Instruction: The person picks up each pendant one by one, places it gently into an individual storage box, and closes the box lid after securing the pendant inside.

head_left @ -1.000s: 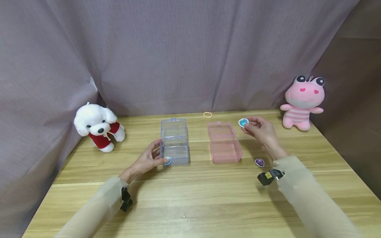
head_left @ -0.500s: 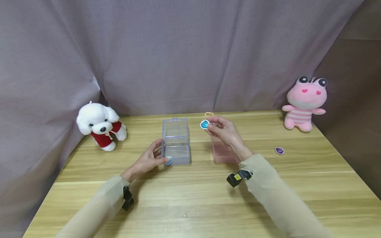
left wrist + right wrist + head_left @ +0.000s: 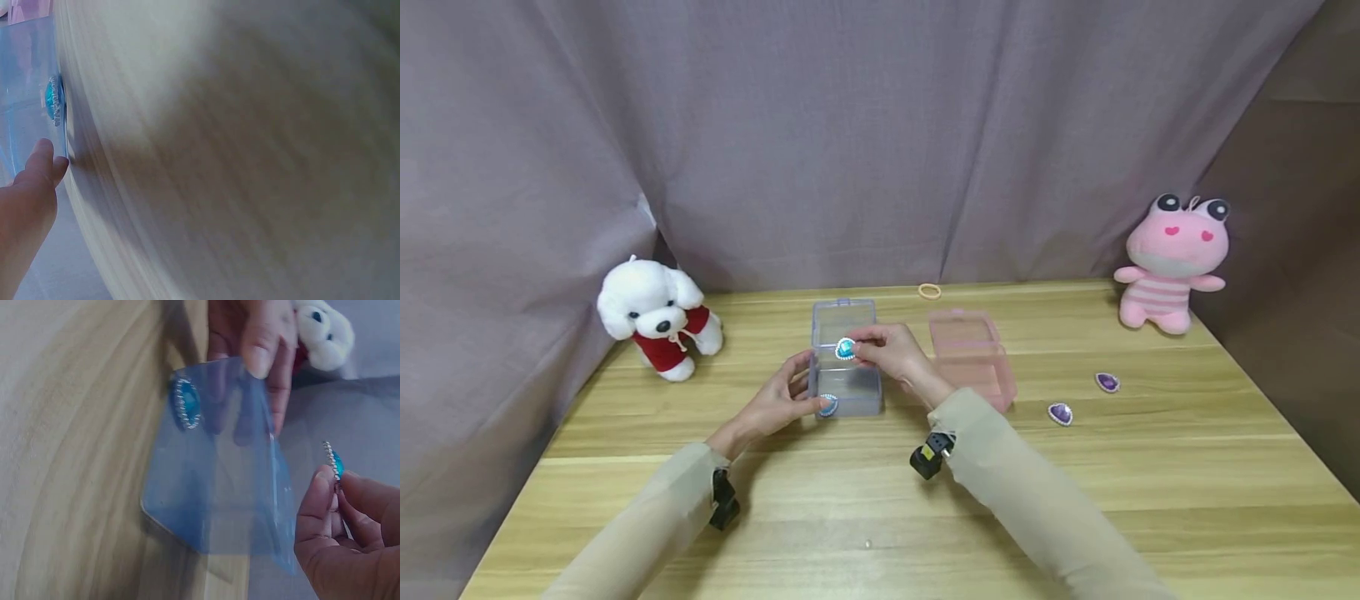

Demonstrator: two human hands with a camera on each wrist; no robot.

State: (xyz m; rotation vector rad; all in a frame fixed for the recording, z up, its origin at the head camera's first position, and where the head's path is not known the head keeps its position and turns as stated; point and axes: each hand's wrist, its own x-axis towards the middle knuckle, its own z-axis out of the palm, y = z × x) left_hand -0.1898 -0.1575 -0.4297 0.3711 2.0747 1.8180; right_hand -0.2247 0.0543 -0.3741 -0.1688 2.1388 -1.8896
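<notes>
In the head view, my right hand (image 3: 897,357) pinches a blue gem (image 3: 846,348) with a beaded silver-white edge between thumb and fingertips. It hovers over the open clear blue plastic box (image 3: 861,407). My left hand (image 3: 780,395) holds that box at its left side; in the right wrist view its thumb (image 3: 257,361) lies at the rim. A second blue gem (image 3: 189,403) shows through the box wall and appears to lie inside, near the left front corner. In the left wrist view, only part of the left hand (image 3: 31,194) shows beside the box.
An open pink box (image 3: 976,377) stands right of the blue one, partly behind the right hand. Two purple gems (image 3: 1061,413) lie farther right. A tan ring (image 3: 929,292) lies at the back. A white plush dog (image 3: 658,317) and pink plush frog (image 3: 1172,267) flank the table.
My right hand has carried its blue gem leftward, past the pink box to above the blue box. The left hand stays at the blue box. Both purple gems are now uncovered.
</notes>
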